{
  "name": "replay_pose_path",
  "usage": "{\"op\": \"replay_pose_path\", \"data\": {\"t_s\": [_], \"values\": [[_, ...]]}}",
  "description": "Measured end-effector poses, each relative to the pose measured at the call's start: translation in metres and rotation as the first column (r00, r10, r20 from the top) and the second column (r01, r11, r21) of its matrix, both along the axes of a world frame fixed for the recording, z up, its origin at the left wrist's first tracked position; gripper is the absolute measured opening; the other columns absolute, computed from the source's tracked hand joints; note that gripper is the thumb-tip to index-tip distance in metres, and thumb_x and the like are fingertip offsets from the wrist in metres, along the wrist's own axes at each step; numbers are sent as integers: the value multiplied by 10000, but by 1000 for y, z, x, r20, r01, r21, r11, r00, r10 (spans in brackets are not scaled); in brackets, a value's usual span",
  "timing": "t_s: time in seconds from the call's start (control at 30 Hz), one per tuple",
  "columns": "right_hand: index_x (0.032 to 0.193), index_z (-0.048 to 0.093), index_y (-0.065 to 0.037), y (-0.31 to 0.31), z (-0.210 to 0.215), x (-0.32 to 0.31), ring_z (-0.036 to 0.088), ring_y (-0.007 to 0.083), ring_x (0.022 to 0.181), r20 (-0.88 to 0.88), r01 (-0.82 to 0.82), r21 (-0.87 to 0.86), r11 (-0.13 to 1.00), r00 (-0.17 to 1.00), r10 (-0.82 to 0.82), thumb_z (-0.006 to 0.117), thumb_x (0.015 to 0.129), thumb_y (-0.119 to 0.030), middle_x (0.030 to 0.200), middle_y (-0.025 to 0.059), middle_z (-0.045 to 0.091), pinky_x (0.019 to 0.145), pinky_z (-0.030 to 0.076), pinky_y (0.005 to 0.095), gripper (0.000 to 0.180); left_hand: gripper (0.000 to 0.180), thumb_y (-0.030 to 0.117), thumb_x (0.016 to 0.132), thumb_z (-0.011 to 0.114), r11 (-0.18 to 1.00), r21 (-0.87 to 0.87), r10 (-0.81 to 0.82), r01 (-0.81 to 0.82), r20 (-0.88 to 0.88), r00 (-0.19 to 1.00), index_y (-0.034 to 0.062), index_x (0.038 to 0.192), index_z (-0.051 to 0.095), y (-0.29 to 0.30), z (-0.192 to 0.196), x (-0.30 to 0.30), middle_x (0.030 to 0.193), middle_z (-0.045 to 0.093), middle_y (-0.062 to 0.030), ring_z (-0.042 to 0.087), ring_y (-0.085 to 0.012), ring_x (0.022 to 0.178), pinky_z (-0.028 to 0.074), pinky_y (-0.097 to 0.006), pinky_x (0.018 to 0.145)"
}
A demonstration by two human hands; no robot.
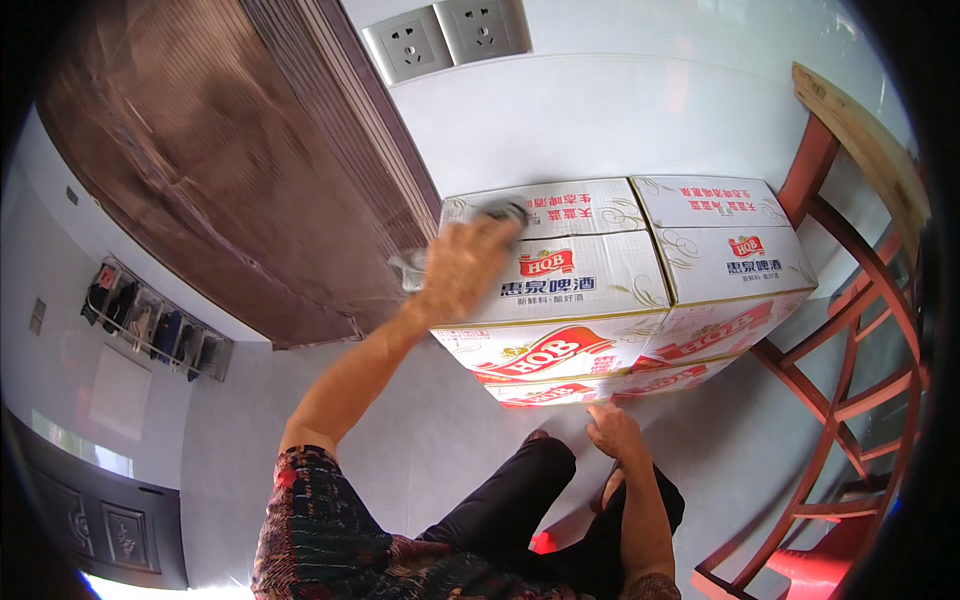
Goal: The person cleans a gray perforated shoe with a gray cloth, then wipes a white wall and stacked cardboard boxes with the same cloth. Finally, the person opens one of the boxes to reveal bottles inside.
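A white wall (640, 110) rises beyond the fingers of the left hand (465, 262), and a grey floor (400, 430) spreads below them. To the upper left of those fingers stands a large brown door (230, 170). Directly under them is the left box (600, 265) of a pile, white with red and gold print; the right box (735, 265) sits against it, farther to the right of the fingers, and more boxes show beneath this pair. Well to the right of both hands' fingers is a red-brown wooden frame (812, 165) (its upper bar is paler wood). Far to the left of the left fingers a rack (150, 315) of shoes hangs on a wall, and above them are two wall sockets (405, 47).

The right hand (615, 432) is by the pile's lower front edge, fingers partly curled; whether they grip anything I cannot tell. The left fingers are closed over a small dark bundle (510, 212) on the left box's top, possibly a cloth, though the blur makes its kind uncertain.
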State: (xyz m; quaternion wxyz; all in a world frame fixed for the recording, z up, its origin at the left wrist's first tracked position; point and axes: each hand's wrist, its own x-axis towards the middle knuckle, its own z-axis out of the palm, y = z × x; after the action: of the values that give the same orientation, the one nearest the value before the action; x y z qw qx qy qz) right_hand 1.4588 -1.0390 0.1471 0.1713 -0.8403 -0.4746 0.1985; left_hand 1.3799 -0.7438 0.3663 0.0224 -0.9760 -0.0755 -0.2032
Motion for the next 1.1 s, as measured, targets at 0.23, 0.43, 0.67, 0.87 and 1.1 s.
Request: {"op": "replay_pose_path", "data": {"t_s": [0.23, 0.43, 0.67, 0.87, 1.1], "values": [[1017, 541, -94, 9, -3, -7, 595, 372, 870, 17, -50, 27, 998, 999, 50, 523, 820, -261, 924, 179, 594, 740, 483, 480, 259, 533, 493, 933, 342, 997, -63, 31, -43, -188, 982, 238, 1402, 338, -34, -18, 39, 1421, 347, -100, 335, -356, 1248, 256, -495, 985], [1079, 557, -106, 12, -3, -8, 587, 362, 897, -18, -46, 59, 997, 999, 47, 529, 812, -252, 951, 184, 597, 765, 477, 469, 306, 583, 518, 919, 344, 989, -133, 31, -63, -232, 972, 223, 1420, 302, -47, -16, 85, 1442, 308, -123, 298, -388, 1287, 232, -521, 1008], [1096, 571, -91, 10, 5, 5, 575, 383, 917, -63, 29, 70, 997, 998, -25, 514, 797, -234, 962, 210, 595, 807, 463, 472, 336, 629, 582, 888, 371, 987, -128, 68, -93, -186, 980, 230, 1407, 329, -30, -21, 58, 1428, 330, -99, 325, -308, 1257, 243, -524, 987], [1113, 562, -94, -7, 0, 12, 579, 390, 909, -34, 53, 90, 995, 998, -50, 503, 797, -237, 955, 218, 598, 801, 464, 480, 352, 617, 552, 892, 422, 970, -29, 228, -239, -215, 950, 225, 1406, 324, -26, -10, -14, 1402, 356, -92, 327, -330, 1249, 272, -523, 984], [1068, 545, -69, -15, 0, 8, 560, 380, 931, -37, 69, 131, 989, 997, -64, 520, 806, -211, 935, 211, 582, 799, 456, 461, 299, 458, 373, 957, 385, 987, -49, 138, -150, -195, 971, 225, 1390, 369, -41, -14, -72, 1399, 358, -108, 329, -340, 1232, 262, -517, 991]]}}
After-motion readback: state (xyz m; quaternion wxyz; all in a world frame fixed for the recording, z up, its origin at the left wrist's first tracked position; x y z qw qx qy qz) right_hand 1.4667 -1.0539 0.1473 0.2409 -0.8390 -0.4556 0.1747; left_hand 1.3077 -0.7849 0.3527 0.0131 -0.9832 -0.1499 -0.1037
